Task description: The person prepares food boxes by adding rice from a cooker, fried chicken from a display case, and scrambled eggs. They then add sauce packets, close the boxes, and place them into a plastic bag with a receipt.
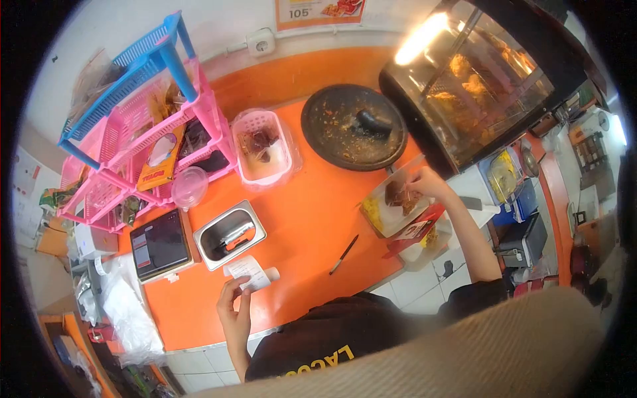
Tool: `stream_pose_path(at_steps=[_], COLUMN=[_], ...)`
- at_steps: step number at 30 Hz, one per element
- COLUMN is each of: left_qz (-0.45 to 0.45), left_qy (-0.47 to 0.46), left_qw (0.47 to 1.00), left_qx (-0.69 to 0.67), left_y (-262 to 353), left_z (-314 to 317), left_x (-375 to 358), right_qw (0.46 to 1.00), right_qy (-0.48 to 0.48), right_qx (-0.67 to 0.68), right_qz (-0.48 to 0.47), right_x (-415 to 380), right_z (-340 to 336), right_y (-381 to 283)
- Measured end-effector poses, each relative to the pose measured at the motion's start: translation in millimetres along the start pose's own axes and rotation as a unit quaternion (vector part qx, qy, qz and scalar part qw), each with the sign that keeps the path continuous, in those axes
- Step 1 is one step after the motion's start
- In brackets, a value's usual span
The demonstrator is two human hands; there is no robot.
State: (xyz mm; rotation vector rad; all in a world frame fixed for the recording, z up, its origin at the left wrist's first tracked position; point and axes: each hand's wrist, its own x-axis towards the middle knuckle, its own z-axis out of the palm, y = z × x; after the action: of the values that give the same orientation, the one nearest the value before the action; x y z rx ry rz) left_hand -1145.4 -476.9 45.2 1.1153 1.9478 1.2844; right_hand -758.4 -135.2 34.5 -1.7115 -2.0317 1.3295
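One receipt [248, 273] in left hand [233, 306]; right hand [426, 184] seemingly touches food [401, 198].

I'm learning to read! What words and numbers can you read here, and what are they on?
"105": wall poster.
"LACO": black shirt, yellow letters; the rest is unclear.
Too small or blurred to read: the paper slip in the left hand, orange packet, tablet screen and red card.

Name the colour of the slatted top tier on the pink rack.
Blue; the rack's top tier shows best in the head view.
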Motion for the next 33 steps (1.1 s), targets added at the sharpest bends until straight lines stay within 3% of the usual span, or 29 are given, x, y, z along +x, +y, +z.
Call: stream_pose_path(at_steps=[6, 10, 12, 18, 21, 24, 26, 33], left_qz=[-0.027, -0.007, -0.004, 0.010, 0.018, 0.031, 0.038, 0.035], left_qy=[0.036, 0.042, 0.037, -0.001, -0.016, -0.024, -0.044, -0.120], left_qw=[0.998, 0.998, 0.998, 1.000, 0.999, 0.999, 0.998, 0.992], left_qx=[-0.032, -0.037, -0.044, -0.028, -0.021, -0.017, -0.018, 0.000], left_y=[-21, -19, -18, -10, -7, -7, -10, -2], left_z=[-9, -9, -7, -4, -4, -3, -1, 4], left_x=[-21, -29, -31, -33, -32, -30, -28, -13], right_qw=[0.997, 1.000, 0.998, 0.997, 0.993, 0.986, 0.976, 0.969], right_qy=[0.013, 0.013, 0.013, 0.005, 0.104, 0.134, 0.175, 0.191], right_qx=[0.042, 0.012, -0.065, -0.072, -0.052, 0.096, 0.095, 0.151], right_qz=[0.064, 0.015, 0.003, -0.025, -0.016, -0.040, -0.090, -0.040], right_x=[-22, -34, -41, -65, -86, -126, -166, -233], right_z=[-5, 11, 23, 33, 26, 0, -22, -31], right_y=[-11, 23, 27, 14, 4, -16, -37, -33])
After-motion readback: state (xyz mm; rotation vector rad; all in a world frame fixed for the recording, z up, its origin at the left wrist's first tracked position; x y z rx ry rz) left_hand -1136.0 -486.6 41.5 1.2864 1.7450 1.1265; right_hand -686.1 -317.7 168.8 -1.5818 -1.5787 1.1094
